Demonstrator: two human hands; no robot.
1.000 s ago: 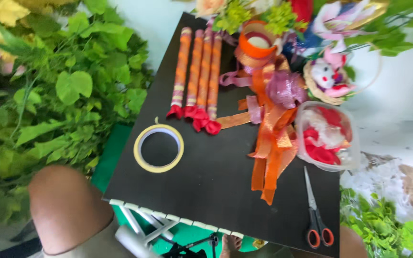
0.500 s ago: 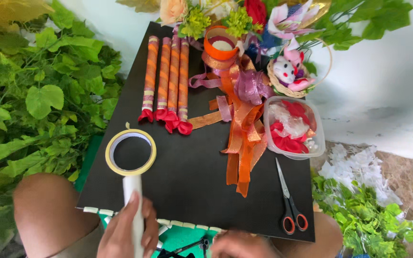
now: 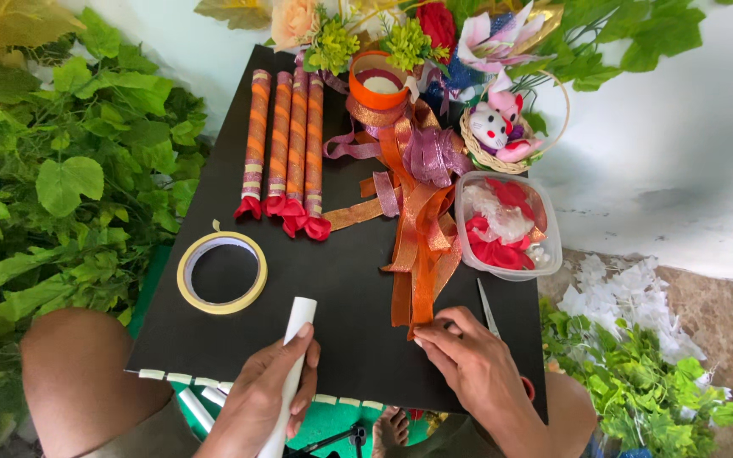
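My left hand (image 3: 271, 394) grips a white paper roll (image 3: 298, 321) that points up over the near edge of the black board (image 3: 349, 280). My right hand (image 3: 466, 360) rests on the board, its fingertips pinching the lower end of an orange ribbon (image 3: 422, 254). That ribbon is part of a tangle of orange, gold and purple ribbons running up the board's middle. Scissors (image 3: 488, 312) lie under my right hand, mostly covered. A yellow tape ring (image 3: 221, 272) lies flat left of the roll.
Several orange-wrapped sticks with red tips (image 3: 285, 153) lie at the board's upper left. A clear box of red and white petals (image 3: 506, 223), an orange ribbon spool (image 3: 379, 81) and a basket with a plush toy (image 3: 502, 131) sit to the right. Green leaves (image 3: 61, 187) surround the board.
My left hand has brought the white roll further up onto the board beside the tape ring. My right hand has come up into view and taken hold of the orange ribbon's end.
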